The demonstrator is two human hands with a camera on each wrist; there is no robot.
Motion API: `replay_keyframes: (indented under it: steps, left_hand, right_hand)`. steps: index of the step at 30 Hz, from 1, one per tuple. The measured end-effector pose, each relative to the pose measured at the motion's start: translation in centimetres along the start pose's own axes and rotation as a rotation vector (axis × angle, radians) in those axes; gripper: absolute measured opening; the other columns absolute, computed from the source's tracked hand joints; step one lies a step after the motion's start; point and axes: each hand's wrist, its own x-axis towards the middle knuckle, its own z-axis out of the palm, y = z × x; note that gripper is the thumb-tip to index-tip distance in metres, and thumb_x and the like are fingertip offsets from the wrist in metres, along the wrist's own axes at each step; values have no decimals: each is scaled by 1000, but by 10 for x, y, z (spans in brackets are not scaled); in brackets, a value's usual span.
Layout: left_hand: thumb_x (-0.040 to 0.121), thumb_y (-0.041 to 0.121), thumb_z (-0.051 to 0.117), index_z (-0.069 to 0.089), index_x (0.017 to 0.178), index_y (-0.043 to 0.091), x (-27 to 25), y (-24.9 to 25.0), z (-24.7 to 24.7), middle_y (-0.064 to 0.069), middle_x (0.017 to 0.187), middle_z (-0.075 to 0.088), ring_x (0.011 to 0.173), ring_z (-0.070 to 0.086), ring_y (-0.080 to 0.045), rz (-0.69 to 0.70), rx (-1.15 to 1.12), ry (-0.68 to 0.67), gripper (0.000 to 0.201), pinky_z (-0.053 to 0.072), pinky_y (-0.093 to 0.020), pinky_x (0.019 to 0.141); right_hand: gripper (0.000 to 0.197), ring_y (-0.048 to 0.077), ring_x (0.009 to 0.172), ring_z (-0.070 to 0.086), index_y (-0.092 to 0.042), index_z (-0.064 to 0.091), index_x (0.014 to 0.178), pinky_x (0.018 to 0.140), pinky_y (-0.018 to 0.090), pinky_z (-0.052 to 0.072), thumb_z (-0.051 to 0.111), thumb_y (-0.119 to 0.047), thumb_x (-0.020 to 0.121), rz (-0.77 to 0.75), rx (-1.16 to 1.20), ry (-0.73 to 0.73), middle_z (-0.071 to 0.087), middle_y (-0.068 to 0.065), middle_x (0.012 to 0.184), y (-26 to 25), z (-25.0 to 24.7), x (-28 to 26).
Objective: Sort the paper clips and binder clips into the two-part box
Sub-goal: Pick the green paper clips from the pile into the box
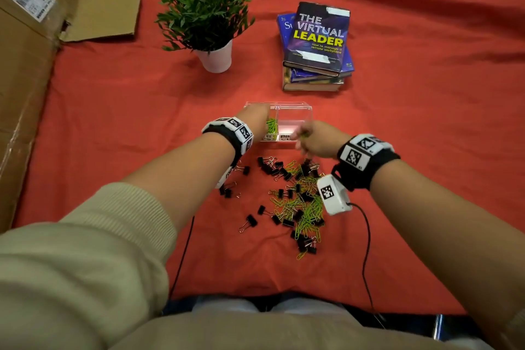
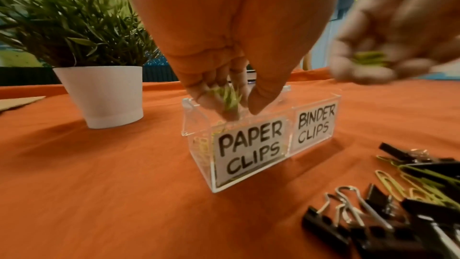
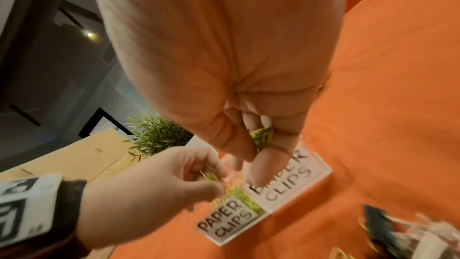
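Note:
A clear two-part box [image 1: 295,108] stands on the red cloth, labelled PAPER CLIPS on the left and BINDER CLIPS on the right. Green paper clips lie in its left part; its right part looks empty. My left hand [image 1: 255,118] hovers over the left part, fingertips down, pinching a bunch of green paper clips [image 2: 230,97]. My right hand [image 1: 309,138] is in front of the box's right part, fingers curled round more green paper clips [image 3: 261,137]. A mixed pile of green paper clips [image 1: 306,207] and black binder clips [image 1: 267,165] lies nearer me.
A potted plant [image 1: 204,8] stands behind the box to the left, and a stack of books [image 1: 318,40] behind it to the right. Flattened cardboard [image 1: 28,65] covers the left edge. Black cables [image 1: 366,250] trail from both wrists towards me.

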Motion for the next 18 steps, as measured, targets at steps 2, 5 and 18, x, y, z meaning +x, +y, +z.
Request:
replay_keyframes:
  steps: [2, 5, 18]
  left_hand:
    - [86, 6, 52, 54, 118, 9, 0, -3, 4, -13, 122, 59, 117, 53, -31, 27, 20, -1, 33, 43, -40, 102]
    - [84, 11, 54, 56, 119, 15, -19, -7, 13, -9, 127, 57, 124, 46, -27, 38, -50, 155, 36, 41, -39, 103]
    - [84, 24, 65, 59, 108, 20, -93, 15, 111, -6, 112, 53, 109, 54, -26, 128, -79, -97, 25, 50, -40, 87]
  right_hand:
    - [31, 12, 65, 58, -14, 56, 108, 60, 26, 50, 42, 6, 89, -58, -8, 40, 63, 1, 83, -14, -6, 14]
    - [32, 22, 79, 62, -14, 58, 111, 76, 39, 54, 49, 3, 86, -133, -62, 152, 68, 10, 101, -32, -6, 38]
    - [20, 18, 83, 63, -10, 66, 94, 70, 25, 51, 51, -2, 85, -265, -116, 253, 69, 5, 96, -8, 15, 10]
